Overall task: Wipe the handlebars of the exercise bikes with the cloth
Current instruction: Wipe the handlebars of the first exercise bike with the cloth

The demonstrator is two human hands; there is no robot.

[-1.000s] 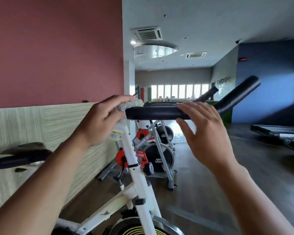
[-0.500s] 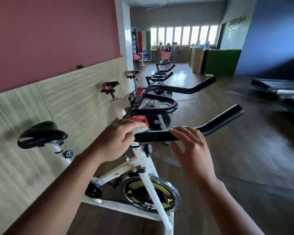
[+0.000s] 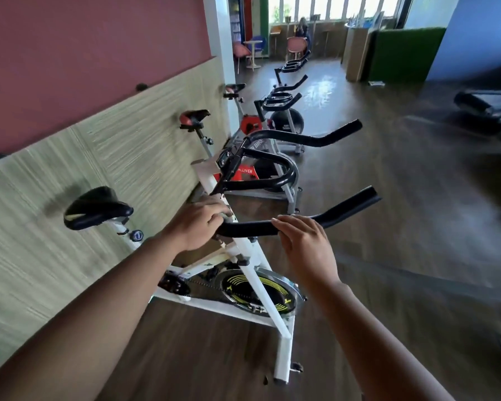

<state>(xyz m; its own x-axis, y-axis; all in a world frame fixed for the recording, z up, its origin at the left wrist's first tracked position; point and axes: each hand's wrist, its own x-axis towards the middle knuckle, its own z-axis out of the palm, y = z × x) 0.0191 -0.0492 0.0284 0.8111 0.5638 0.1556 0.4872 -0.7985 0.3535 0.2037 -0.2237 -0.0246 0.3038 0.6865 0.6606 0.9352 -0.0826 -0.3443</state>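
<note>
Head view: my left hand (image 3: 198,224) is curled round the cloth (image 3: 227,217), of which only a sliver shows, and clamps it on the left end of the nearest bike's handlebar (image 3: 249,228). My right hand (image 3: 304,241) rests loose-fingered on the middle of the bar, gripping nothing. Judgement: the task is at an early stage. This bar's right horn (image 3: 353,202) and the handlebars of the next bikes (image 3: 292,169) remain to be wiped.

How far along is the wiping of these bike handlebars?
Nothing shows as finished. In hand: the left hand grips the cloth on the white bike's handlebar, right hand resting on the bar. Left: its far grip and the next bikes' handlebars.
</note>
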